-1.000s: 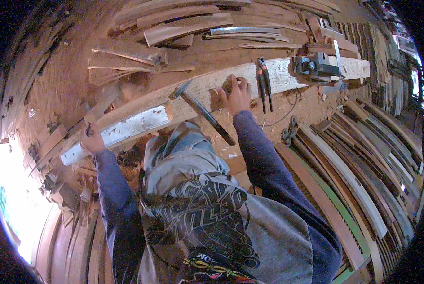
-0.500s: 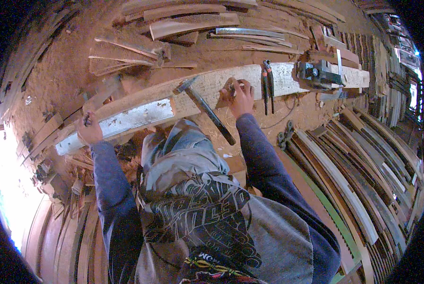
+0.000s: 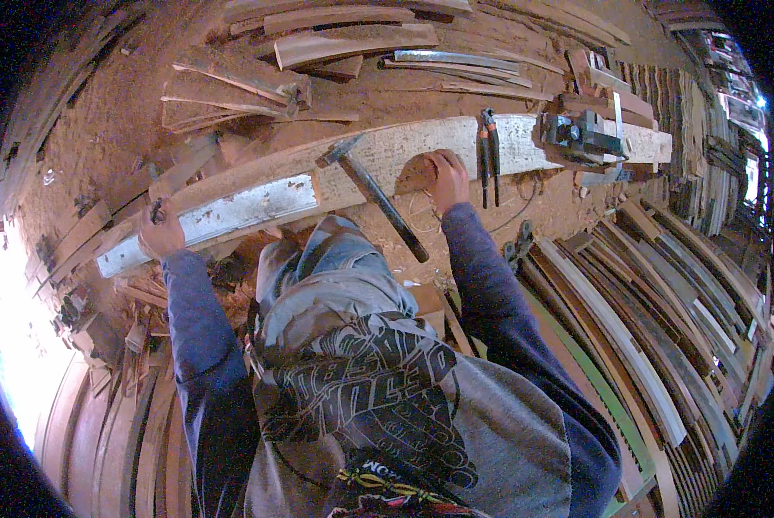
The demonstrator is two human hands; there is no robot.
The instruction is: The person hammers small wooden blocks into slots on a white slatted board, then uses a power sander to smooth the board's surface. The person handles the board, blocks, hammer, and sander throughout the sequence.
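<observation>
A long, pale wooden beam (image 3: 357,192) lies crosswise in front of me. Near its left end, my left hand (image 3: 162,235) is closed around a small dark object (image 3: 156,210), too small to name. A whitish, worn strip (image 3: 249,211) runs along the beam beside that hand. My right hand (image 3: 448,181) rests at the beam's middle, fingers curled together; whatever they hold is hidden. Just left of it is a brown rounded patch (image 3: 415,174). Between my hands lies a hammer (image 3: 377,198), its dark handle overhanging the near edge. Right of my right hand sit pincers (image 3: 489,155) with dark handles.
A dark metal tool block (image 3: 581,134) sits on the beam's right part. Stacked boards (image 3: 637,319) fill the right side, and more planks (image 3: 357,47) lie on the dusty ground beyond. Scrap wood (image 3: 102,332) is piled at the left. A thin wire loop (image 3: 521,207) hangs near the pincers.
My right hand has shifted slightly right and turned, uncovering more of the brown patch. My left hand has moved a little, still holding the small dark object. The hammer stays on the beam.
</observation>
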